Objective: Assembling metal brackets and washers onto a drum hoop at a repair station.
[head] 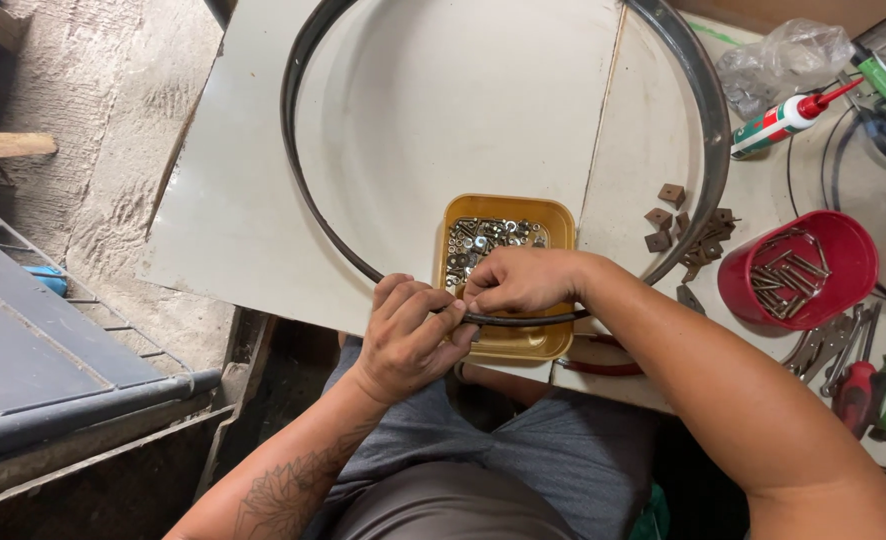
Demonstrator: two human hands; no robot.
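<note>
Both forearms reach forward from the lap to the near edge of the white bench [263, 200], where a large dark metal hoop [308, 215] lies flat around a yellow tray [561, 225] of nuts and washers. Left hand [410, 335] is curled tight around the hoop's near arc; right hand [519, 282] pinches the same stretch with fingertips pressed together. Any fastener there is hidden, so progress seems early. Brown brackets [685, 228] and a red tub of bolts [843, 258] sit unused to the right.
</note>
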